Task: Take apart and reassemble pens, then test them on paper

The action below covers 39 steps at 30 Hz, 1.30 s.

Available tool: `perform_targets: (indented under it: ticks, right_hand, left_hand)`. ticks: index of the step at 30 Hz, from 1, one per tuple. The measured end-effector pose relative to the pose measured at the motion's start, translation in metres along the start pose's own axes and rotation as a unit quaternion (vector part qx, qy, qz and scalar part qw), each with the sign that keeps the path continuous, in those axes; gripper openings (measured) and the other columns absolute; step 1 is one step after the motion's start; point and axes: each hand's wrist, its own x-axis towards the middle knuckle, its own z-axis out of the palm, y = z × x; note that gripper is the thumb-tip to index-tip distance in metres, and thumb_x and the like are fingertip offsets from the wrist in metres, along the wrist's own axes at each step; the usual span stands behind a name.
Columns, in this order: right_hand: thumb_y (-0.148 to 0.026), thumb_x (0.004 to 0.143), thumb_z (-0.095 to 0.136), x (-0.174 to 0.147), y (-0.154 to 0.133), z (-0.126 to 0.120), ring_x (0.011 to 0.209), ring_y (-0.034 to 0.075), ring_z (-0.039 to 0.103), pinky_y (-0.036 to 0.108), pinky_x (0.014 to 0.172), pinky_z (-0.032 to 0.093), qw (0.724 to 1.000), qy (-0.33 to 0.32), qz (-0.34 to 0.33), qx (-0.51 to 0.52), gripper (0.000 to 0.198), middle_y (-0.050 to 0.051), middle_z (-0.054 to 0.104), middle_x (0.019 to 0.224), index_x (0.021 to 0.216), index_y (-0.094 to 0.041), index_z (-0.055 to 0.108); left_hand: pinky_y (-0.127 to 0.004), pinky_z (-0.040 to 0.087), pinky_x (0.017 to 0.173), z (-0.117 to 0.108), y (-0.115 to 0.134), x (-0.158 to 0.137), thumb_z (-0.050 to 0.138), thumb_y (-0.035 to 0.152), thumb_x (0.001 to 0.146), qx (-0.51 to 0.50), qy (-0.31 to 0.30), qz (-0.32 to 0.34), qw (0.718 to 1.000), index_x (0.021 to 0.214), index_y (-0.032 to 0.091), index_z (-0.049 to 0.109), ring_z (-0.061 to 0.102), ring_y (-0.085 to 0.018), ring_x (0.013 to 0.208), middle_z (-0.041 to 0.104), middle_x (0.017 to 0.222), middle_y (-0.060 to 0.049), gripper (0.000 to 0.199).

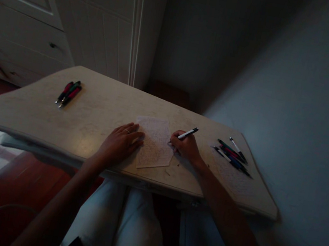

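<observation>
A sheet of paper (155,149) covered in faint writing lies on the table in front of me, slightly turned. My right hand (185,145) is closed around a white pen with black ends (188,133), its tip down at the sheet's right edge. Flat on the table, my left hand (121,143) wears a ring, its fingers stretched out and their tips at the paper's left edge. The writing is too small and dim to read.
Several pens (231,155) lie on the right of the pale table (101,99), by another written sheet (234,179). A small bunch of red, green and black pens (69,92) rests at the far left. A white cabinet (98,30) stands behind; a wall (307,110) borders the right.
</observation>
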Motion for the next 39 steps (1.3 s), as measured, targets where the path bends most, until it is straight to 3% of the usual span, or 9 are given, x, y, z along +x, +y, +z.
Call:
perform_targets:
  ticks: [15,21,39]
  right_hand:
    - [-0.031,0.073,0.061,0.0004,0.0065,0.0002,0.040,0.010,0.050,0.021,0.044,0.038,1.000,-0.027,-0.013,0.009,0.015,-0.002,0.056,0.048,0.069,-0.017,0.064]
    - [-0.029,0.073,0.060,0.0005,0.0036,-0.0017,0.043,0.010,0.051,0.021,0.045,0.038,0.999,0.001,-0.033,-0.022,0.013,-0.003,0.055,0.048,0.068,-0.017,0.062]
    - [-0.029,0.072,0.060,-0.0004,0.0036,-0.0020,0.040,0.010,0.049,0.021,0.045,0.038,0.999,-0.012,-0.036,-0.009,0.014,-0.004,0.054,0.045,0.067,-0.017,0.062]
  left_hand:
    - [-0.047,0.036,0.113,-0.0005,0.0032,0.0002,0.044,0.040,0.098,0.025,0.002,-0.001,1.000,0.125,0.023,0.065,0.044,-0.029,0.137,0.055,0.143,-0.009,0.039]
    - [-0.047,0.036,0.113,-0.0010,0.0022,0.0000,0.046,0.041,0.097,0.024,-0.004,0.004,1.000,0.126,0.021,0.065,0.043,-0.030,0.138,0.053,0.144,-0.011,0.040]
    - [-0.048,0.037,0.113,-0.0005,0.0017,-0.0003,0.044,0.042,0.097,0.023,-0.002,0.005,1.000,0.126,0.022,0.064,0.043,-0.029,0.138,0.053,0.144,-0.009,0.040]
